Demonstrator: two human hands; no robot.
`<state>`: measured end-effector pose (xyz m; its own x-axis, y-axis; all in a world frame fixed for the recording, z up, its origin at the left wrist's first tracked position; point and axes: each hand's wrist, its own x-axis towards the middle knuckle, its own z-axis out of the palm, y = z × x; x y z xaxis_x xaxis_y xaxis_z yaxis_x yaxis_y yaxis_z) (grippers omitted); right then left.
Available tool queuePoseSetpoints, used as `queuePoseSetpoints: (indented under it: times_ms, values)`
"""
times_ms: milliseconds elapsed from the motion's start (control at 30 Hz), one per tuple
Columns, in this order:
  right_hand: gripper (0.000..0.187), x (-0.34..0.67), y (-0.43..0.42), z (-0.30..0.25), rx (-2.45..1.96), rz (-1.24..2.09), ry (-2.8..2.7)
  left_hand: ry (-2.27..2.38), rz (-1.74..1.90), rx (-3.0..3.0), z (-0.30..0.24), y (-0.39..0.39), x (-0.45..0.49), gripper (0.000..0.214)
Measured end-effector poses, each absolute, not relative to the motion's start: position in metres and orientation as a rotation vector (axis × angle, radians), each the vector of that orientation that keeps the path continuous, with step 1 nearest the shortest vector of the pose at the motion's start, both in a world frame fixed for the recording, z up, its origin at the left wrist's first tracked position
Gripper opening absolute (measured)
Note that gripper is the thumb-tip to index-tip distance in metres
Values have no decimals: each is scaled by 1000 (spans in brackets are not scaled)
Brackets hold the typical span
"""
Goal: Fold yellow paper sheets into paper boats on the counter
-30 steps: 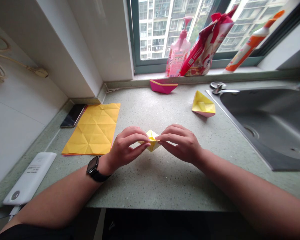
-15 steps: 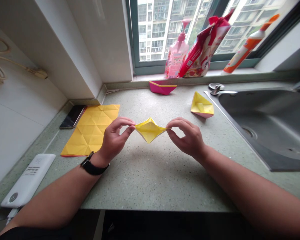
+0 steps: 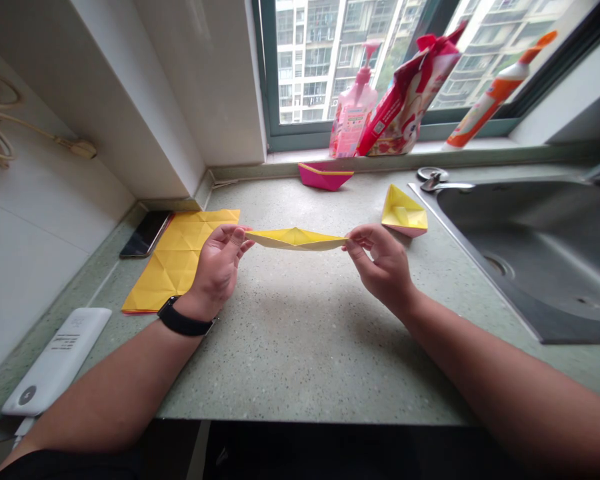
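Observation:
A long, flat yellow paper boat (image 3: 296,239) hangs above the speckled countertop (image 3: 310,347), stretched between my two hands. My left hand (image 3: 217,267), with a black watch on the wrist, pinches its left tip. Pinching the right tip is my right hand (image 3: 383,263). Both hands are closed on the paper. A creased yellow paper sheet (image 3: 187,257) lies flat just left of my left hand.
A folded yellow paper piece (image 3: 404,212) and a pink paper boat (image 3: 325,175) sit further back. A steel sink (image 3: 535,247) fills the right side. A phone (image 3: 147,233) and a white power bank (image 3: 55,363) lie at left. Bottles and a red bag stand on the windowsill.
My hands have moved apart and slightly up. The small folded yellow paper opened from a compact diamond into a long, flat boat shape.

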<state>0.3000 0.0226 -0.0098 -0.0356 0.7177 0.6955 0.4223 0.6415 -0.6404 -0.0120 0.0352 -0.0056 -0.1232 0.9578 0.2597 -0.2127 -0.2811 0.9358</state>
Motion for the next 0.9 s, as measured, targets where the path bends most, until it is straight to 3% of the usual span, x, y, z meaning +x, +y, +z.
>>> queuePoseSetpoints:
  times_ms: [467, 667, 833, 900]
  values:
    - [7, 298, 25, -15, -913, 387, -1550, 957, 1578, 1326, -7, 31, -6, 42]
    - [13, 295, 17, -4, -849, 193, -1659, 1097, 1579, 1908, 3, 22, -12, 33]
    - [23, 290, 7, 7, -765, -30, -1835, 1005, 1412, 2706, 12, 3, -11, 80]
    - [25, 288, 3, 9, -729, -47, -1875, 1008, 1325, 2890, 14, -4, -6, 68]
